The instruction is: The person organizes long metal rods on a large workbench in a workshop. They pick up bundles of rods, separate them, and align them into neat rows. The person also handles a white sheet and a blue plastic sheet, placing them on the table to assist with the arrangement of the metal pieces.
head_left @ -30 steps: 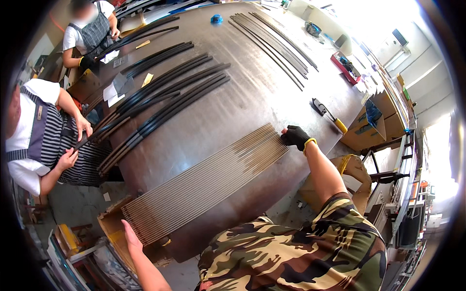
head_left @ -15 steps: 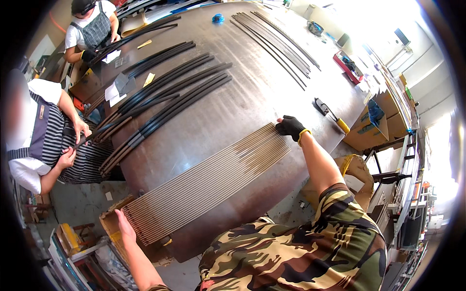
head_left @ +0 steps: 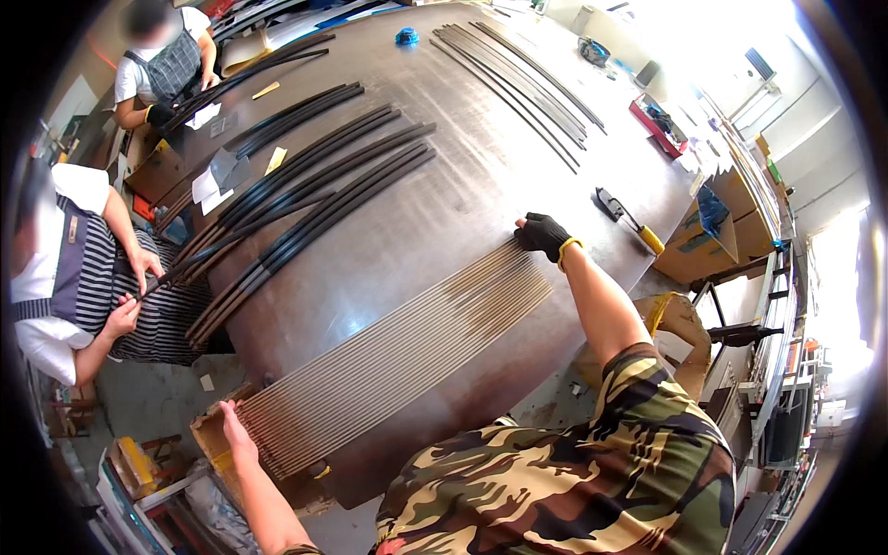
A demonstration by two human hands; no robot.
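A flat row of thin, long metal rods (head_left: 398,347) lies side by side across the near part of the metal table (head_left: 472,199), brownish at both ends. Bare, my left hand (head_left: 238,433) is held edge-on beside the rods' near left ends, its fingers stretched out together. At the opposite end, my right hand (head_left: 544,236) wears a black glove with a yellow cuff. Its fingers are curled at the tip of the outermost rod, with a bare fingertip showing; the glove hides part of the grip.
Black-sleeved rods (head_left: 338,199) lie in bundles to the left, where two people handle some. More dark rods (head_left: 518,88) lie at the far side. A yellow-handled tool (head_left: 631,222) and a red box (head_left: 659,127) are at right. Cardboard boxes (head_left: 708,245) stand beyond the table edge.
My right hand has shifted slightly left and away from me, and the outermost rod's end sits a little apart from the others. My left hand has moved slightly left.
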